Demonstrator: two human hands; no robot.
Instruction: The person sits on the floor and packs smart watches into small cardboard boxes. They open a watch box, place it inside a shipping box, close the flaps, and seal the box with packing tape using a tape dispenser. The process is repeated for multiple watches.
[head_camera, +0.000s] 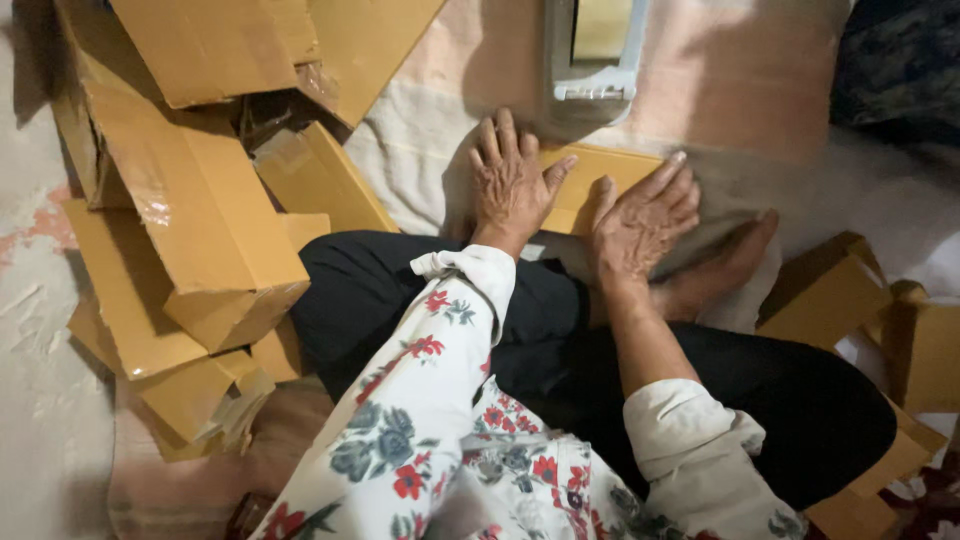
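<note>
Centre frame: left hand (510, 185) and right hand (645, 220), fingers spread flat, press a flat cardboard piece (590, 180) (mid-fold, seemingly); next likely needs creasing. Cardboard boxes (190, 230) pile upper left.

Warm dim indoor light, soft shadows, sharp focus

Under your fingers (500, 150) a pale pink-and-cream blanket (740, 70) covers the floor and carries everything near you. A flat brown cardboard piece (585, 175) lies on it directly beneath your fingertips. Just beyond your fingers, further from you, a grey plastic frame (590, 60) rests on the cloth. Well to the left of your fingers, a pile of folded cardboard boxes (190, 210) spreads from the blanket's edge onto the bare, worn floor (35, 330). Right of your fingers, more small cardboard boxes (830, 290) sit on the cloth.
</note>
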